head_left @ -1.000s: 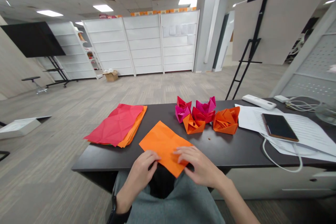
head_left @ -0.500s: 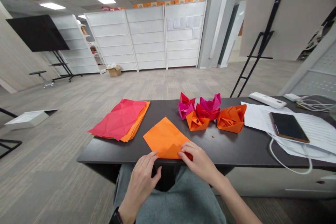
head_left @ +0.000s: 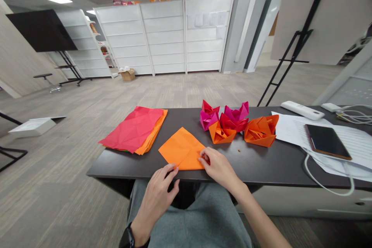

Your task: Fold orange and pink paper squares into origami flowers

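Note:
A sheet of orange origami paper (head_left: 181, 145) lies on the dark desk in front of me, its front corner folded inward so that it has a straight front edge. My left hand (head_left: 161, 192) rests its fingertips on the lower left of the sheet, the thumb apart and off the paper. My right hand (head_left: 217, 166) has thumb and fingertips drawn together at the folded flap on the right side. What lies between those fingers is partly hidden.
Left of the sheet is a stack of red and orange paper (head_left: 136, 128). Several folded paper shapes, including an orange one (head_left: 260, 131), stand behind to the right. Further right are a phone (head_left: 328, 141), printed sheets (head_left: 290, 130), a white cable (head_left: 308, 166) and a white device (head_left: 302, 110).
The front flap of the orange paper now lies flatter, with its edge further toward the right. My right hand has shifted slightly up and right; my left hand stays at the front edge.

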Action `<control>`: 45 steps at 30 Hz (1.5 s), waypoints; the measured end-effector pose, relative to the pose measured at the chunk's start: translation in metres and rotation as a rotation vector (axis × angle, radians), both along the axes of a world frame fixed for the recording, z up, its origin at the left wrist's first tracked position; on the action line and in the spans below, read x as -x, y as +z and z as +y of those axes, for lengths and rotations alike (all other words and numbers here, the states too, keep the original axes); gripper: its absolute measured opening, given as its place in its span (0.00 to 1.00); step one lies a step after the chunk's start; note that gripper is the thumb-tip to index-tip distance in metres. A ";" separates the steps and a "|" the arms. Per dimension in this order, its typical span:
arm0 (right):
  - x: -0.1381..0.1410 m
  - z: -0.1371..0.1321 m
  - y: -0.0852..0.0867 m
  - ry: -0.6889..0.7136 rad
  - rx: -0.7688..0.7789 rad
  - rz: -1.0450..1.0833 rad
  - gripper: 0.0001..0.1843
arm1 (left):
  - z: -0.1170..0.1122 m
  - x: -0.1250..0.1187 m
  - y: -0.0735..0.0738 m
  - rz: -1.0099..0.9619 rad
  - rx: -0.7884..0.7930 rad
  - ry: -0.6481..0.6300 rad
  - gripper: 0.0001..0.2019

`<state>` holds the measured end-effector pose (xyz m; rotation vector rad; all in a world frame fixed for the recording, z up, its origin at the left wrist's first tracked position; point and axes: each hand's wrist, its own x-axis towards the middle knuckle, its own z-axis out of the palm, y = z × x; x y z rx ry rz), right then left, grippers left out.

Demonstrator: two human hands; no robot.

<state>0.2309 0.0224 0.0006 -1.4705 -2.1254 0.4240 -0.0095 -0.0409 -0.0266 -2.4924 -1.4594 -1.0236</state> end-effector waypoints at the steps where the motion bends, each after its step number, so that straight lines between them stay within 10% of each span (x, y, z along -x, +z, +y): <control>1: 0.000 0.000 0.000 -0.003 -0.013 -0.008 0.04 | 0.000 0.000 0.000 0.000 0.001 0.000 0.14; 29: 0.004 -0.019 0.009 0.066 -0.190 -0.080 0.14 | -0.002 0.000 -0.007 0.004 0.009 -0.029 0.16; 45: 0.004 -0.015 0.011 0.042 -0.181 -0.136 0.15 | 0.001 -0.032 0.014 0.193 0.029 -0.173 0.22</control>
